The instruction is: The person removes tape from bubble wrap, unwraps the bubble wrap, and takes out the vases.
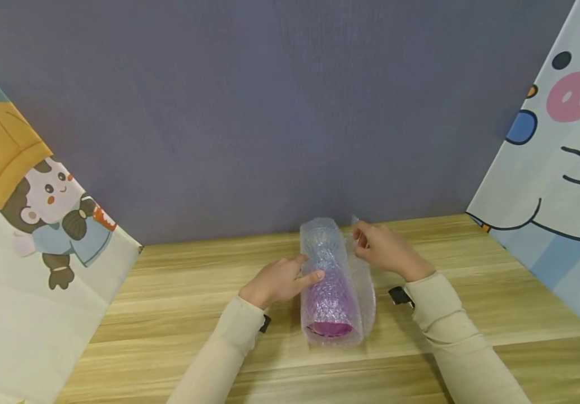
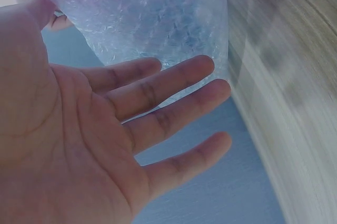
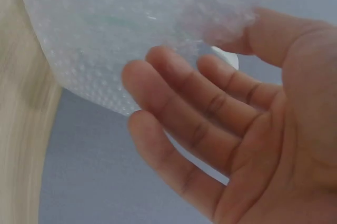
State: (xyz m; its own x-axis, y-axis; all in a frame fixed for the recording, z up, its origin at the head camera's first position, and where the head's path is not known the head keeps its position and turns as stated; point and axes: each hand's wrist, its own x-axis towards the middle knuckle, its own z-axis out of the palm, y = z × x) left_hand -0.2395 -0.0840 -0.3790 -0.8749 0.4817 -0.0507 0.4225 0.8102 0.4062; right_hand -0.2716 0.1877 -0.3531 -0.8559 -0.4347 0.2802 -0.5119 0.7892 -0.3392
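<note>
A purple and blue object (image 1: pixel 329 292), waisted in the middle like a vase, lies on the table wrapped in clear bubble wrap (image 1: pixel 366 292). Its purple round end faces the front edge. My left hand (image 1: pixel 281 279) rests against its left side, thumb on top and fingers straight. The left wrist view shows those spread fingers beside the bubble wrap (image 2: pixel 158 18). On the right, my right hand (image 1: pixel 383 247) pinches the far corner of the wrap's loose flap between thumb and forefinger. In the right wrist view the bubble wrap (image 3: pixel 105 39) partly covers the thumb, and the other fingers are slightly bent.
The wooden table (image 1: pixel 194 314) meets a grey-blue panel (image 1: pixel 270 123) right behind the wrapped object. Cartoon-printed sheets stand at the left (image 1: pixel 17 235) and at the right (image 1: pixel 562 185). A small black device (image 1: pixel 400 295) sits at the right wrist.
</note>
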